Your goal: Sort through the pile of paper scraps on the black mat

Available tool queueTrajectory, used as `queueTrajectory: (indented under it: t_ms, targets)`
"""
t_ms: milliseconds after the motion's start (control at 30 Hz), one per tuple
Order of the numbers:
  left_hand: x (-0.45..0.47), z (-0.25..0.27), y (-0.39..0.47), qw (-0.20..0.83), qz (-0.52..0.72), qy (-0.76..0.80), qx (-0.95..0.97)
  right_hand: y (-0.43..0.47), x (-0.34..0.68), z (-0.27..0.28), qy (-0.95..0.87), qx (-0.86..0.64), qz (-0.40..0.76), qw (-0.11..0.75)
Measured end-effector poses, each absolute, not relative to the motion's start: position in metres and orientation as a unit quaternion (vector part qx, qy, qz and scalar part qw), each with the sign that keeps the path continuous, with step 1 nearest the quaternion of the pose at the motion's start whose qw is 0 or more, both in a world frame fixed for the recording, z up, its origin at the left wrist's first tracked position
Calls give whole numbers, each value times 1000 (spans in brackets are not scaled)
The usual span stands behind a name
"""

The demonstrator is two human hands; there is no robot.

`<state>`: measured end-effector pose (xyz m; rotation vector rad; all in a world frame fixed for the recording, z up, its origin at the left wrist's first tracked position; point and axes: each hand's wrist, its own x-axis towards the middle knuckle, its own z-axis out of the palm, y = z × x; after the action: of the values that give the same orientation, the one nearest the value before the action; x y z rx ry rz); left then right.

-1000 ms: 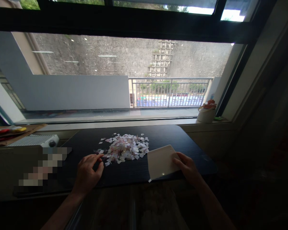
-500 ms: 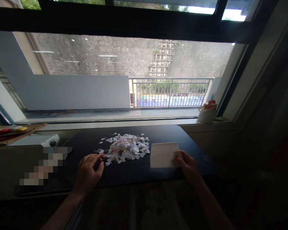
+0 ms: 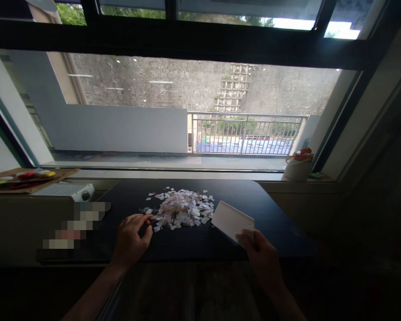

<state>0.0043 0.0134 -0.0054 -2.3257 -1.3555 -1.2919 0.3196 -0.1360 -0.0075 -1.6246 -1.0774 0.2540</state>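
The right hand (image 3: 262, 254) grips a tilted card (image 3: 232, 219) just right of the scraps (image 3: 183, 208) heaped on the surface (image 3: 239, 191). The left hand (image 3: 132, 234) (thumb parted from fingers) is at their left edge.

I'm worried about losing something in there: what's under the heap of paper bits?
The heap of paper bits lies on the black table, whose bare top shows around its edges. Anything beneath the middle is covered and cannot be seen.

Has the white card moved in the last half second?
Yes, turned clockwise in view: the far edge of the card ran about parallel to that of the table; now it slants down rightward against it.
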Motion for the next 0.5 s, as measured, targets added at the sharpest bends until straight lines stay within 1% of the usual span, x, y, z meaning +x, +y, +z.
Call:
queueTrajectory:
  t_ms: [300, 500]
  targets:
    - [10, -3, 9, 60, -439, -459, -770, -136, 278, -18, -510, -671, 140, 519]
    - [13, -3, 6, 43, -440, -469, -765, -147, 290, -22, -497, -705, 84, 499]
